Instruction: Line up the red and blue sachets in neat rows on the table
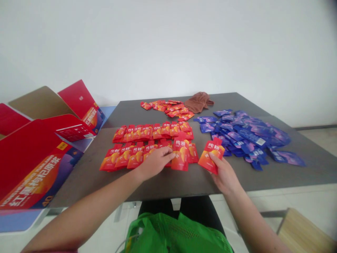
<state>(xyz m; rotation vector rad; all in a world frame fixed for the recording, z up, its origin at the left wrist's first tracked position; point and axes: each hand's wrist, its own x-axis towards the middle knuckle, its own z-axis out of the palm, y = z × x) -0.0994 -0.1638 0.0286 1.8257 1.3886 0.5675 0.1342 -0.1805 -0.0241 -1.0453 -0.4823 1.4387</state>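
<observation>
My left hand [155, 162] pinches the left edge of an upright red pouch [180, 154], held over the right end of the front row. My right hand [222, 174] grips another red pouch [211, 154], thumb on its face; whether more lie behind it is hidden. Two rows of red pouches with orange fruit prints lie in front of me, a back row [144, 133] and a front row [135, 154]. My left hand covers part of the front row. To the right spreads a heap of blue-purple pouches [242, 135].
A loose pile of red pouches [173, 108] lies at the back beside a crumpled brown cloth [199, 102]. On the left a large red printed carton [34, 158] stands with flaps raised. The dark grey table [173, 188] ends just before my lap. A wooden seat [305, 232] is at lower right.
</observation>
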